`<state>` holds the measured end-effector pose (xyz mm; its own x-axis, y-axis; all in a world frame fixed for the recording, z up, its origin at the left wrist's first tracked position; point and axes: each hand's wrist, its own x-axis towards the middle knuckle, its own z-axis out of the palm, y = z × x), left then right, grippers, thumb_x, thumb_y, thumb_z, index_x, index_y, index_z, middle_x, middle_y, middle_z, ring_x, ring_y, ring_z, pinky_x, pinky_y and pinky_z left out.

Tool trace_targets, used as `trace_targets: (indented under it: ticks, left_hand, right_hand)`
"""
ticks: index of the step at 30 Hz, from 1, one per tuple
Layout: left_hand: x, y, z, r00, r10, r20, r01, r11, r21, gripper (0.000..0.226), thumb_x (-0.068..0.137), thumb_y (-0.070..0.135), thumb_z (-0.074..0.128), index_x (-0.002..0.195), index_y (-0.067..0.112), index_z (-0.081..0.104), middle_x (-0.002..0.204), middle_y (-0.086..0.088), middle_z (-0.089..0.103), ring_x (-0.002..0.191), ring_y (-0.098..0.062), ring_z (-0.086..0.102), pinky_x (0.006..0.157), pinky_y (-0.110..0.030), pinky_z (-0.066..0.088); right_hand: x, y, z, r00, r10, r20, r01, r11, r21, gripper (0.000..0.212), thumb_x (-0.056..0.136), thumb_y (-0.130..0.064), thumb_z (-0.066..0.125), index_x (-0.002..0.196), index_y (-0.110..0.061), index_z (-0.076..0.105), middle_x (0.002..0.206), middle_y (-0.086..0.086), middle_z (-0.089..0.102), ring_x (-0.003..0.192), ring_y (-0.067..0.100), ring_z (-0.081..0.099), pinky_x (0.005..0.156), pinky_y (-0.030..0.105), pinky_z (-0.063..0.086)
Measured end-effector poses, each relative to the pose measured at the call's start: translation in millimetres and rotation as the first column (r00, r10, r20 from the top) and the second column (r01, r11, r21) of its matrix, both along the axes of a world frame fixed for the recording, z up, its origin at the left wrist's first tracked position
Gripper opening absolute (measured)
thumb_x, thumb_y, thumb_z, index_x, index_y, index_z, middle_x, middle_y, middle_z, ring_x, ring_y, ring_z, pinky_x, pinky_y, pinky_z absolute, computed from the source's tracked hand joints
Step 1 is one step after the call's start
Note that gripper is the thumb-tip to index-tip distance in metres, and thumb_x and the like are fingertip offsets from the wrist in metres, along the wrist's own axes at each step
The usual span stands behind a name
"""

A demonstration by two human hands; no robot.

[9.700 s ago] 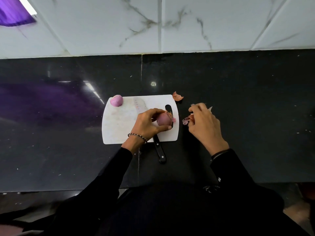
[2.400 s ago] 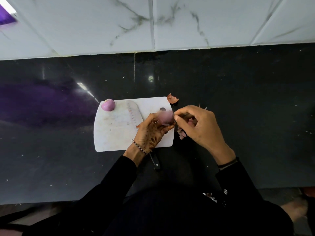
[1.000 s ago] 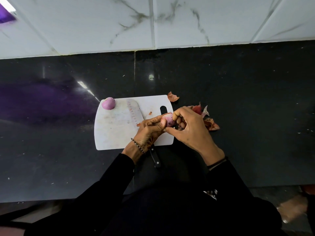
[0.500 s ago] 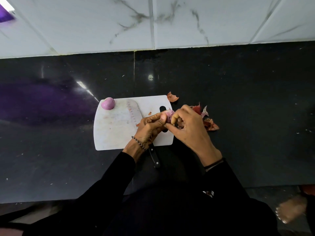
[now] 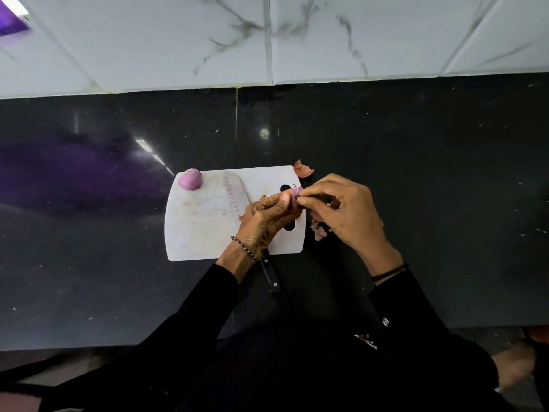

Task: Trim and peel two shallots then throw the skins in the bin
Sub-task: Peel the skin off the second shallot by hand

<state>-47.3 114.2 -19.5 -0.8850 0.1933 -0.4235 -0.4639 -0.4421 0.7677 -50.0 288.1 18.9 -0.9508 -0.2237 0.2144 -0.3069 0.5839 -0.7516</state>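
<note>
A peeled pink shallot [image 5: 190,179] sits on the far left corner of the white cutting board [image 5: 202,227]. Over the board's right side my left hand [image 5: 263,220] grips a second shallot [image 5: 294,194], mostly hidden by fingers. My right hand [image 5: 341,212] pinches the skin at that shallot's top. Loose skins lie on the black counter: one piece [image 5: 302,169] by the board's far right corner, more scraps [image 5: 318,230] under my right hand. A knife lies on the board, its pale blade [image 5: 234,194] showing and its black handle [image 5: 271,275] sticking out past my left wrist.
The black counter [image 5: 430,188] runs wide to both sides, backed by a white marble-tiled wall [image 5: 267,40]. The counter's front edge is just below my arms. No bin is in view.
My right hand has shifted up and over the skins on the counter, hiding most of them. Both hands stay on the second shallot, which has turned slightly.
</note>
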Motion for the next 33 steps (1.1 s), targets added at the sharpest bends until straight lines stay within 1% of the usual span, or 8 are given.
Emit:
trace_targets:
  ticks: [7, 11, 15, 20, 23, 27, 29, 33]
  left_hand:
    - [1, 5, 0, 0.997, 0.042, 0.071, -0.044, 0.999, 0.019, 0.026, 0.082, 0.023, 0.066, 0.098, 0.005, 0.076, 0.105, -0.015, 0.071, 0.106, -0.03, 0.068, 0.094, -0.039, 0.054]
    - [-3, 8, 6, 0.987, 0.09, 0.133, -0.092, 0.996, 0.006, 0.04, 0.086, 0.028, 0.064, 0.111, -0.004, 0.067, 0.103, -0.016, 0.072, 0.101, -0.026, 0.069, 0.088, -0.034, 0.057]
    - [-5, 7, 15, 0.968, 0.13, 0.213, -0.15, 0.985, 0.083, 0.064, 0.079, 0.034, 0.066, 0.126, -0.008, 0.055, 0.121, -0.023, 0.064, 0.109, -0.03, 0.066, 0.091, -0.034, 0.056]
    - [0, 2, 17, 0.971, 0.052, 0.234, -0.091, 0.983, 0.158, 0.057, 0.089, 0.036, 0.058, 0.132, -0.002, 0.053, 0.124, -0.022, 0.064, 0.112, -0.03, 0.065, 0.095, -0.036, 0.054]
    - [1, 4, 20, 0.971, 0.013, 0.24, -0.06, 0.98, 0.188, 0.056, 0.085, 0.037, 0.06, 0.128, 0.0, 0.057, 0.125, -0.024, 0.063, 0.11, -0.031, 0.066, 0.091, -0.036, 0.056]
    - [2, 7, 20, 0.968, -0.027, 0.25, -0.016, 0.985, 0.17, 0.043, 0.091, 0.037, 0.057, 0.119, 0.005, 0.062, 0.119, -0.023, 0.066, 0.108, -0.032, 0.066, 0.093, -0.037, 0.055]
    - [2, 7, 20, 0.967, -0.027, 0.254, -0.016, 0.986, 0.167, 0.035, 0.094, 0.035, 0.055, 0.113, 0.007, 0.064, 0.116, -0.022, 0.067, 0.108, -0.033, 0.065, 0.095, -0.039, 0.053]
    - [2, 9, 20, 0.97, -0.019, 0.243, -0.021, 0.986, 0.164, 0.03, 0.09, 0.032, 0.057, 0.107, 0.009, 0.065, 0.111, -0.019, 0.069, 0.106, -0.033, 0.065, 0.097, -0.041, 0.051]
  right_hand:
    - [2, -10, -8, 0.996, -0.031, 0.084, 0.012, 0.977, 0.214, 0.015, 0.1, -0.031, 0.057, 0.106, -0.018, 0.062, 0.102, -0.011, 0.051, 0.087, 0.005, 0.053, 0.066, 0.019, 0.042]
    - [11, -10, -12, 0.996, -0.017, 0.092, 0.001, 0.986, 0.169, 0.016, 0.1, -0.032, 0.055, 0.105, -0.017, 0.061, 0.102, -0.009, 0.053, 0.087, 0.005, 0.054, 0.068, 0.023, 0.048]
    - [19, 0, -13, 0.986, -0.014, 0.165, -0.009, 0.99, 0.139, 0.009, 0.099, -0.03, 0.058, 0.102, -0.022, 0.061, 0.1, -0.014, 0.053, 0.086, 0.005, 0.059, 0.075, 0.035, 0.056]
    - [21, 25, -14, 0.975, -0.135, 0.176, 0.104, 0.979, 0.174, 0.01, 0.092, -0.022, 0.07, 0.102, -0.021, 0.074, 0.1, -0.01, 0.067, 0.092, 0.002, 0.063, 0.085, 0.029, 0.055]
    - [20, 35, -14, 0.967, -0.204, 0.155, 0.169, 0.963, 0.212, 0.018, 0.095, -0.017, 0.066, 0.111, -0.018, 0.075, 0.106, -0.004, 0.07, 0.098, 0.007, 0.064, 0.089, 0.027, 0.054]
    - [20, 39, -14, 0.956, -0.247, 0.158, 0.2, 0.944, 0.263, 0.011, 0.092, -0.017, 0.07, 0.102, -0.02, 0.074, 0.097, -0.007, 0.066, 0.087, 0.005, 0.063, 0.08, 0.029, 0.056]
    - [20, 38, -13, 0.952, -0.269, 0.145, 0.227, 0.94, 0.254, 0.009, 0.088, -0.015, 0.074, 0.094, -0.021, 0.071, 0.095, -0.009, 0.064, 0.082, 0.002, 0.061, 0.076, 0.023, 0.056]
    - [23, 32, -8, 0.956, -0.273, 0.107, 0.258, 0.956, 0.137, 0.015, 0.094, -0.015, 0.067, 0.108, -0.019, 0.07, 0.105, -0.008, 0.068, 0.092, -0.001, 0.062, 0.078, 0.007, 0.049]
